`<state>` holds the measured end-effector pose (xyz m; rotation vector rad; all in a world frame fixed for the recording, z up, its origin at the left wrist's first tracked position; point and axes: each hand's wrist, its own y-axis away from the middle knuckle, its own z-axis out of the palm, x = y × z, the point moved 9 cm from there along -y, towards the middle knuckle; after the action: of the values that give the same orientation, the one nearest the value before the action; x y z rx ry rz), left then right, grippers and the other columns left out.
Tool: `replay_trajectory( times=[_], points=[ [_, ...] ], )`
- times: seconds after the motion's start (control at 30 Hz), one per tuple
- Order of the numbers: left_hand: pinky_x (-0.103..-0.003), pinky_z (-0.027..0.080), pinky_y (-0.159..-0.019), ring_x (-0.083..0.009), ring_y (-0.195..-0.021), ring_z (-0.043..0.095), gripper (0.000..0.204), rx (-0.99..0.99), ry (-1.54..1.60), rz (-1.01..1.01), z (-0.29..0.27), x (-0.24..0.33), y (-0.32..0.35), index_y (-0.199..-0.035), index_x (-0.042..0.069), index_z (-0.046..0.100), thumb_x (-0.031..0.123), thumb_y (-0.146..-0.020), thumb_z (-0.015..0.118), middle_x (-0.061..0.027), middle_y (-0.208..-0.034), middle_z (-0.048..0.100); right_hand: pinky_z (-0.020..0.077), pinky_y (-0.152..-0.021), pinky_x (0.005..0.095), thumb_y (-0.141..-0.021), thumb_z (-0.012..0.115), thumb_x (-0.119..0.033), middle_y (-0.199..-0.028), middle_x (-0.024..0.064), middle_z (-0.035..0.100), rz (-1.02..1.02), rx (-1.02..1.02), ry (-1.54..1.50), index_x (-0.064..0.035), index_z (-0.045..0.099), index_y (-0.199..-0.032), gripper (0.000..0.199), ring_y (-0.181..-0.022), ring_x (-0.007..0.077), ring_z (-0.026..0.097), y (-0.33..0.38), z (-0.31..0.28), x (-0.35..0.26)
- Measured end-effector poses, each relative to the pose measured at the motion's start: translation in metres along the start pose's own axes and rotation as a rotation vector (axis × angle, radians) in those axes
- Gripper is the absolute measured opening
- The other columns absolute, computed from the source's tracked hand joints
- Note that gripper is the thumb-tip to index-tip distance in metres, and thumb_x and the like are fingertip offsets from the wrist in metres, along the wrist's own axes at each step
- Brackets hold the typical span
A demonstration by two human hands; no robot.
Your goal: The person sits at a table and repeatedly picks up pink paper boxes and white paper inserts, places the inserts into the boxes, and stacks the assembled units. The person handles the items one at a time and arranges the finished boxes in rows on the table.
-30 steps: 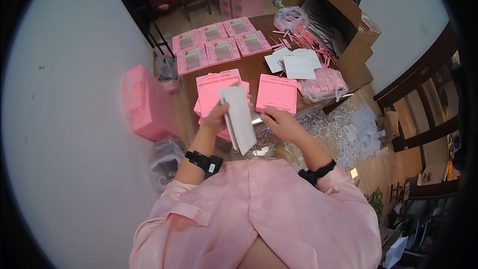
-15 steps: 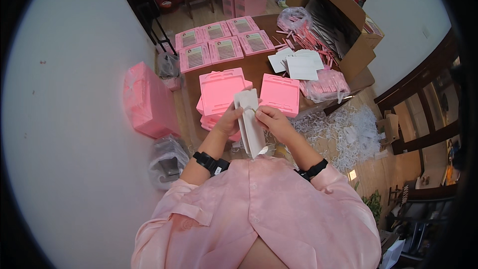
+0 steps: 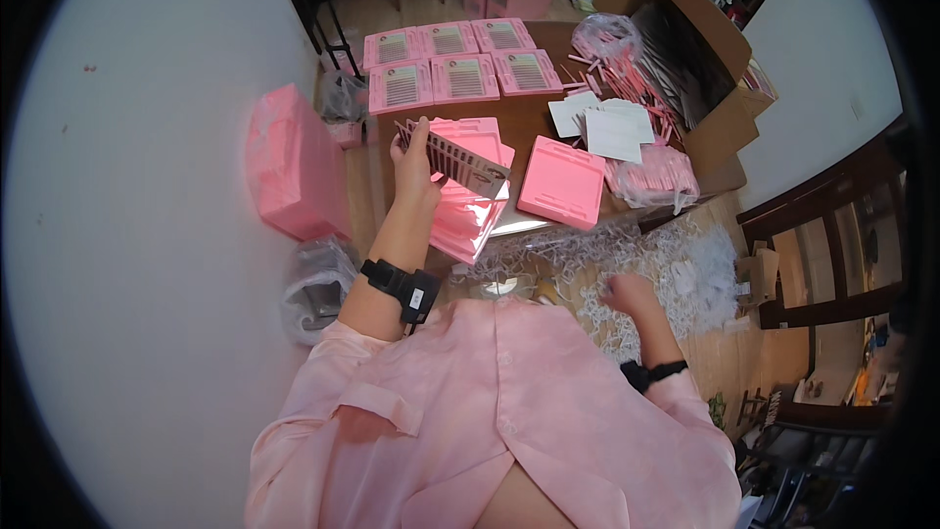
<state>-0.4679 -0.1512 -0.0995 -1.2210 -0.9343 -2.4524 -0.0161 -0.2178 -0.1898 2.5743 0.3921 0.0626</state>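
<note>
My left hand (image 3: pixel 417 168) is closed round one end of a long lash card (image 3: pixel 462 165) with rows of dark strips. It holds the card tilted above a stack of pink cases (image 3: pixel 468 225) at the table's near edge. Off to the right and lower, over the shredded paper, my right hand (image 3: pixel 632 294) is closed; whatever its fingers may hold is hidden. A single pink case (image 3: pixel 562 182) lies on the table to the right of the stack. Several pink cases with lash cards in them (image 3: pixel 464 77) sit in two rows toward the back.
White cards (image 3: pixel 615 133) and a plastic bag of pink pieces (image 3: pixel 654 176) lie on the table's right, beside loose pink sticks (image 3: pixel 641 88) and an open cardboard box (image 3: pixel 729 69). Shredded paper (image 3: pixel 676 269) covers the floor. A pink wrapped block (image 3: pixel 294 162) stands at left.
The lash card has turned from its white back to its striped face. My left hand has carried it forward over the stack; my right hand has let go and swung down to the right.
</note>
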Motion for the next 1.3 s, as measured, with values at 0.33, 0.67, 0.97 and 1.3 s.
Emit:
replay_trajectory(
  times=[0.33,0.67,0.97,1.3],
  points=[
    [-0.046,0.042,-0.11,-0.0352,-0.128,0.05,0.108,-0.431,-1.077,1.089,0.054,0.053,0.089,-0.155,0.014,0.037,0.031,-0.063,0.092,-0.0161,-0.14,0.047,0.0405,-0.06,0.0224,-0.097,0.071,-0.028,-0.084,-0.0025,0.068,-0.417,0.217,-1.458,-0.0036,0.069,-0.096,0.024,-0.068,0.0043,0.052,-0.052,-0.198,-0.179],
    [-0.045,0.039,-0.114,-0.0365,-0.136,0.046,0.111,-0.697,-1.128,0.783,0.043,0.026,0.094,-0.154,0.008,0.035,0.03,-0.059,0.088,-0.02,-0.144,0.046,0.045,-0.067,0.0247,-0.083,0.08,-0.013,-0.087,-0.0009,0.066,-0.421,-0.164,-1.338,-0.0025,0.072,-0.102,0.023,-0.076,0.0085,0.058,-0.075,-0.176,-0.216],
    [-0.04,0.039,-0.111,-0.0256,-0.137,0.044,0.11,-0.343,-0.699,0.64,-0.066,0.068,0.018,-0.162,0.012,0.022,0.028,-0.073,0.085,-0.0146,-0.151,0.043,0.0462,-0.066,0.0267,-0.084,0.077,-0.01,-0.077,0.001,0.066,-0.32,0.296,-1.296,0.0007,0.071,-0.093,0.015,-0.072,0.0091,0.058,-0.109,-0.188,-0.157],
    [-0.04,0.03,-0.117,-0.0295,-0.143,0.039,0.113,-0.544,-0.441,0.101,-0.078,-0.006,-0.034,-0.164,0.012,0.011,0.036,-0.08,0.083,-0.0248,-0.157,0.035,0.0526,-0.067,0.0338,-0.077,0.079,-0.018,-0.076,0.0101,0.071,-0.115,0.403,-0.931,0.0001,0.072,-0.087,0.022,-0.07,0.0195,0.068,-0.185,-0.162,-0.165]
  ],
)
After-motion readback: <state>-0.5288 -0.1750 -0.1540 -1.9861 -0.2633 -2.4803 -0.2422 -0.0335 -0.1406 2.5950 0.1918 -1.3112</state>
